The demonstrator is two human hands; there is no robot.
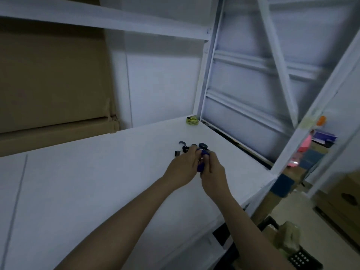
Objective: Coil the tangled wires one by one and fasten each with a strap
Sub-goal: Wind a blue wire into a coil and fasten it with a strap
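Both hands are meeting over the white shelf board (97, 182), working on one small bundle of dark blue wire (201, 165). The left hand (183, 168) is coming in from the left with its fingers curled round the bundle's upper part, and the right hand (212, 172) is pinching it from the right, so each grip is narrow and closed on the same blue coil. The bundle is sitting between the two palms, just above the shelf surface, with its long axis running roughly away from the person, from the palms toward the fingertips.

Just beyond the fingertips, a loose scatter of short black fastening straps (182, 148) is lying on the board, with a small dark coiled bundle (203, 146) beside it. The straps are lying up and to the left of the held coil, so the left hand appears to be nearer to them, and reaching for one would probably mean the right hand keeping the coil alone.

A yellow-green coiled wire (192, 120) is resting well apart at the back corner of the shelf, seemingly finished, though blur is hiding any strap on it. A large brown cardboard box (52, 84) is standing at the left.
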